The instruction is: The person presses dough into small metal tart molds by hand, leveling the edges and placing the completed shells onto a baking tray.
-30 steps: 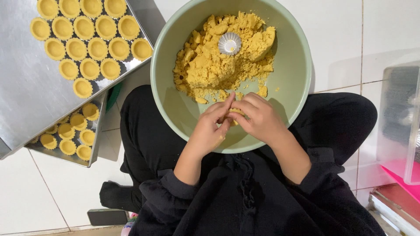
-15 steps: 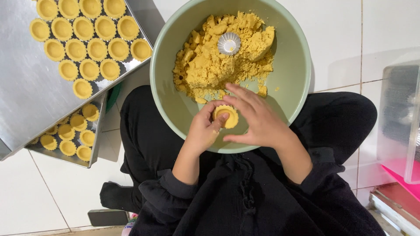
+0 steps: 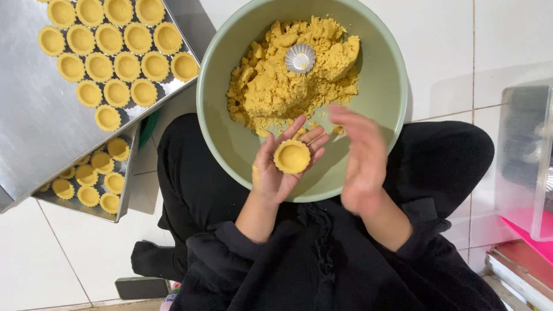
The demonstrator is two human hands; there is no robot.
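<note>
My left hand (image 3: 282, 167) lies palm up over the near rim of a pale green bowl (image 3: 386, 86), and a round yellow dough tart shell (image 3: 291, 156) rests on its fingers. My right hand (image 3: 360, 161) hovers just right of it, blurred, fingers apart and holding nothing. The bowl sits on my lap and holds a heap of crumbly yellow dough (image 3: 288, 75). A small fluted silver tart mould (image 3: 300, 58) lies on top of the dough.
Left of me, a metal tray (image 3: 34, 132) carries several shaped tart shells (image 3: 118, 52); a second tray (image 3: 124, 210) under it holds more. A clear plastic container (image 3: 527, 155) and a pink lid (image 3: 533, 227) stand at right on the white tiled floor.
My right hand has lifted off the shell and moved to the right. The left hand has opened flat, showing the finished shell on its fingers.
</note>
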